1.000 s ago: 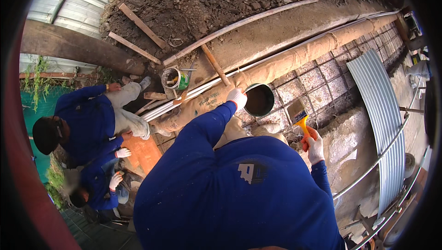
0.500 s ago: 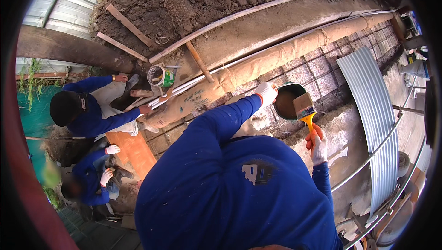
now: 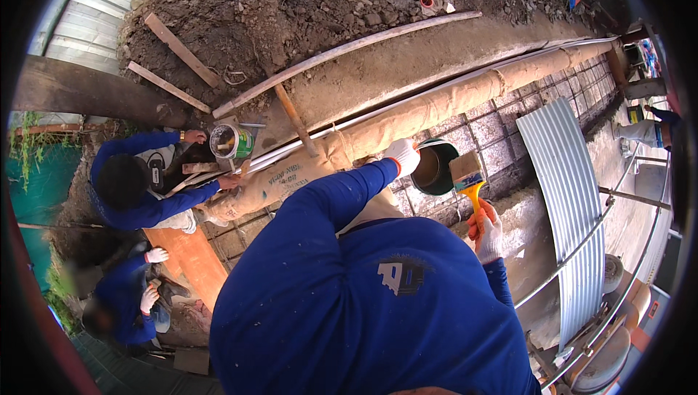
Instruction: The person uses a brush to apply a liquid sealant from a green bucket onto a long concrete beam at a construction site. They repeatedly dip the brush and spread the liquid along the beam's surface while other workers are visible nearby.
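Observation:
My gloved left hand (image 3: 401,156) is closed on the upper left rim of a dark green bucket (image 3: 442,188) with brownish liquid inside. My gloved right hand (image 3: 486,233) grips the yellow handle of a wide paintbrush (image 3: 470,185); its brush head is at the bucket's right edge. Below the bucket lies a grid of rebar (image 3: 518,118). A long burlap-wrapped pipe (image 3: 422,111) runs diagonally beyond my hands, with thin white pipes alongside it.
Two co-workers in blue (image 3: 156,202) (image 3: 120,300) crouch at left by an orange board (image 3: 182,257) and a paint pail (image 3: 222,144). Corrugated sheet (image 3: 560,191) and metal rails (image 3: 596,231) are on the right. Soil and timber planks (image 3: 349,53) lie at the top.
The brush has moved left from beside the bucket to its edge. My left hand and bucket shifted right, then slightly back. The upper co-worker has leaned forward; the whole view has shifted somewhat.

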A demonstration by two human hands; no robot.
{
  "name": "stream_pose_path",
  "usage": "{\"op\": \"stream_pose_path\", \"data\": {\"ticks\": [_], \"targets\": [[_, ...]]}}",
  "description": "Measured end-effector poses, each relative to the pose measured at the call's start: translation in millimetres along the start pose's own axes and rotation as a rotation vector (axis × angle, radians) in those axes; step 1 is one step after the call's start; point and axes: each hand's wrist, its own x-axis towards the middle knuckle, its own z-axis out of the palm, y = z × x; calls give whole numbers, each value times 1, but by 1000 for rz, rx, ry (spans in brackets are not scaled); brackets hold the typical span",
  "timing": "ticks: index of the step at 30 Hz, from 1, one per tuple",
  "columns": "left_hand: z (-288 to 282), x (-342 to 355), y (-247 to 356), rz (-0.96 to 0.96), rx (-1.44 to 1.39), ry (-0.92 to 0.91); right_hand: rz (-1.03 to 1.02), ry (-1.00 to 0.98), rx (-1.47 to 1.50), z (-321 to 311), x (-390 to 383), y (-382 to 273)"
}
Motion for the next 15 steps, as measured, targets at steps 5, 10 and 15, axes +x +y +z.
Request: {"op": "stream_pose_path", "data": {"ticks": [5,10,15], "targets": [[4,11,-35,-55,-41,91,63,-101,-207,13,50,-23],[-11,-4,-44,-183,-72,173,113,-211,-383,37,88,-52],[-34,-20,-50,-426,-235,133,141,-319,-438,64,108,-72]]}}
